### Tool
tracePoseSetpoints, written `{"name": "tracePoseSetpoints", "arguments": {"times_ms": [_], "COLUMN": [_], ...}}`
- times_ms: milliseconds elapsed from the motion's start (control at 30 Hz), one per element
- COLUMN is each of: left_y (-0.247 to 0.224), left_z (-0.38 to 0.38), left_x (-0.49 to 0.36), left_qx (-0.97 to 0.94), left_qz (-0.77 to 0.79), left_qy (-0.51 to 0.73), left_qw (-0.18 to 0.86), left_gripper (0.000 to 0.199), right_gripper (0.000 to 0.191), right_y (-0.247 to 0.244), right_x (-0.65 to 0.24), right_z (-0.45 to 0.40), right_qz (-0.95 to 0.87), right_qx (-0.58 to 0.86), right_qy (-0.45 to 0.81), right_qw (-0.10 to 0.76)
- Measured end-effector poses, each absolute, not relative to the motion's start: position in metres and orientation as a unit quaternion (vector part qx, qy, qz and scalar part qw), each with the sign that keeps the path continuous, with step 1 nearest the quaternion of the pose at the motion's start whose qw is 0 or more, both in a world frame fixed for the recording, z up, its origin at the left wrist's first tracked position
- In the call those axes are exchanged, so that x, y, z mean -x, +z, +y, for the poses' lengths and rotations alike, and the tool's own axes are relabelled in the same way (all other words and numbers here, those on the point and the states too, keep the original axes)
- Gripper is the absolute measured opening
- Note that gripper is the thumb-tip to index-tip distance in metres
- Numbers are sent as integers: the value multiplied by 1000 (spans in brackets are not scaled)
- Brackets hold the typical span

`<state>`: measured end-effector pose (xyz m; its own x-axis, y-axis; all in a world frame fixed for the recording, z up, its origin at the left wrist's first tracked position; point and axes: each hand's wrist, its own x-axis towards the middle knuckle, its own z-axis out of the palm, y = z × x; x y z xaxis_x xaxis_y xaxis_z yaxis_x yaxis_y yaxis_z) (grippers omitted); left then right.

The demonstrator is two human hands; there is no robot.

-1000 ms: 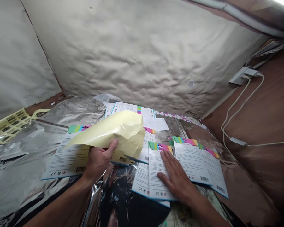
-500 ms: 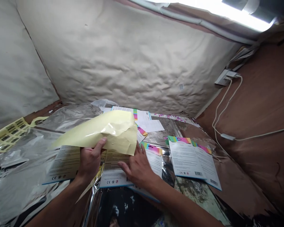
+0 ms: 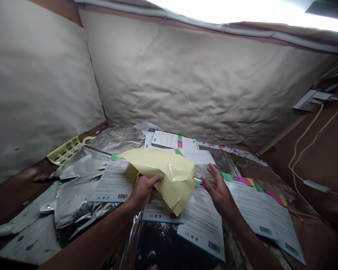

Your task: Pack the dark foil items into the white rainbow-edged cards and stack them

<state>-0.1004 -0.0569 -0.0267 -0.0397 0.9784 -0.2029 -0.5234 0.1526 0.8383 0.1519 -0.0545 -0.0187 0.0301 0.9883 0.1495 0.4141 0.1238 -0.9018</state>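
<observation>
My left hand (image 3: 144,189) grips a curled pale yellow sheet (image 3: 166,165) with the thumb on top; it looks like the backing of a label sheet. Raised to the right of the sheet is my right hand (image 3: 218,189), fingers apart and holding nothing. Printed white cards with colourful top strips lie around them: one card (image 3: 112,180) left of my left hand, another (image 3: 160,208) partly hidden under the sheet, and a third card (image 3: 204,225) below my right hand. The fingers of my left hand beneath the sheet are hidden.
At the right lie two overlapping cards (image 3: 250,206). More cards (image 3: 166,139) and a blank white paper (image 3: 199,156) are at the back. A yellow sheet of barcode labels (image 3: 64,150) lies far left. Clear plastic film (image 3: 81,176) covers the table. A cable (image 3: 294,165) hangs at the right wall.
My right hand has come away from the yellow sheet and the cards, moving right with its fingers spread. The sheet's right corner now droops lower. The camera view has shifted left.
</observation>
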Motion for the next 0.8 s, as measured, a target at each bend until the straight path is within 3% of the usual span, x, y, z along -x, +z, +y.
{"name": "tracePoseSetpoints", "arguments": {"times_ms": [100, 200, 400, 500, 567, 633, 733, 800], "left_y": [-25, -24, -25, -27, -29, -32, -34, -34], "left_z": [-59, -63, -67, -66, -65, -65, -65, -67], "left_x": [99, 98, 98, 97, 96, 96, 95, 95], "left_qx": [-279, -288, -307, -328, -348, -368, -385, -389], "left_qz": [388, 381, 413, 406, 400, 403, 417, 429], "left_qy": [599, 570, 511, 538, 560, 571, 567, 552], "left_qw": [643, 669, 688, 662, 637, 613, 597, 599], "left_gripper": [52, 57, 59, 56, 52, 48, 45, 44], "right_gripper": [96, 104, 97, 94, 85, 59, 20, 16], "right_y": [-16, -19, -22, -22, -19, -14, -9, -10], "right_x": [-123, -104, -96, -99, -100, -98, -90, -83], "right_z": [-39, -35, -35, -35, -40, -47, -60, -65], "right_qz": [-525, -494, -515, -574, -620, -669, -751, -782], "right_qx": [536, 475, 453, 523, 563, 528, 423, 391], "right_qy": [467, 518, 479, 356, 189, 61, 78, 138], "right_qw": [468, 512, 548, 520, 513, 520, 501, 464]}}
